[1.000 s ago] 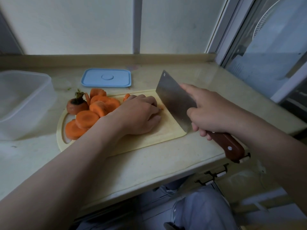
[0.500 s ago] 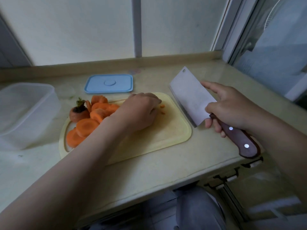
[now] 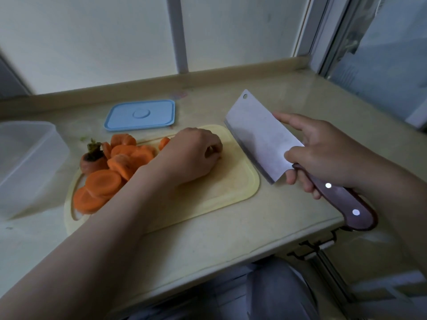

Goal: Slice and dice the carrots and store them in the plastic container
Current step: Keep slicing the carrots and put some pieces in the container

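Observation:
A pale yellow cutting board (image 3: pixel 226 188) lies on the counter. Thick orange carrot slices (image 3: pixel 104 181) are heaped on its left end beside a carrot top (image 3: pixel 92 160) with a green stub. My left hand (image 3: pixel 189 155) rests mid-board with fingers curled under, covering the small cut carrot pieces. My right hand (image 3: pixel 328 153) grips the cleaver (image 3: pixel 261 135) by its wooden handle, index finger stretched along the blade. The blade is tilted flat, just off the board's right edge. The clear plastic container (image 3: pixel 25 162) stands at the far left.
The container's blue lid (image 3: pixel 141 114) lies behind the board near the window sill. The counter's front edge (image 3: pixel 265 245) runs close below the board, and the cleaver handle juts past it. Window frames close off the back and right.
The cleaver has lifted off the board, swung right and turned flat-side up. My left hand has closed its fingers over the small carrot pieces that showed at its fingertips.

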The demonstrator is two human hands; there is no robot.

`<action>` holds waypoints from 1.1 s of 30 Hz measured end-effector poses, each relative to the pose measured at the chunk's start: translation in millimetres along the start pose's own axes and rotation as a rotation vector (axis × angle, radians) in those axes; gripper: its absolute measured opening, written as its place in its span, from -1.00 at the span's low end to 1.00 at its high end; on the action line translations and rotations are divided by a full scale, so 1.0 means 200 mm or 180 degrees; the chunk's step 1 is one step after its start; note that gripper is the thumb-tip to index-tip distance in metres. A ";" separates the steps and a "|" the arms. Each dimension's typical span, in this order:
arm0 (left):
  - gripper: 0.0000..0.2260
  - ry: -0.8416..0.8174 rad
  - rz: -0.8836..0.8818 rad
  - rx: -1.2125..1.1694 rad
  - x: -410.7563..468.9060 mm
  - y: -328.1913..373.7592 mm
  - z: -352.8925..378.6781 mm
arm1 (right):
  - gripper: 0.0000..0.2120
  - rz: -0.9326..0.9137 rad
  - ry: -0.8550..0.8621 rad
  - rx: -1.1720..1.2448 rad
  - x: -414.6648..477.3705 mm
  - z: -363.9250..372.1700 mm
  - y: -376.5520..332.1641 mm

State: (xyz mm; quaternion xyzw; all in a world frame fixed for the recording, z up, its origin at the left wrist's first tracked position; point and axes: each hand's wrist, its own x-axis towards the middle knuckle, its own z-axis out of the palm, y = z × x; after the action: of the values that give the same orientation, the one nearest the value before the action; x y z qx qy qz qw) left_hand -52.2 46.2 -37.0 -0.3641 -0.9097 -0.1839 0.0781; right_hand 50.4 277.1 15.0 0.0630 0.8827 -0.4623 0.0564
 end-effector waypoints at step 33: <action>-0.81 0.0051 0.0021 -0.0299 -0.10 -0.07 -0.05 | -0.24 0.0008 -0.0058 -0.0835 -0.17 0.17 -0.21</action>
State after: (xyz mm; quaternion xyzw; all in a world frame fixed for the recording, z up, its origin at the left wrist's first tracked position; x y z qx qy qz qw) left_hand -46.2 20.3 -37.1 -0.3688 -0.8982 -0.2292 0.0688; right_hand 79.1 223.6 35.7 0.0520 0.9349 -0.3434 0.0727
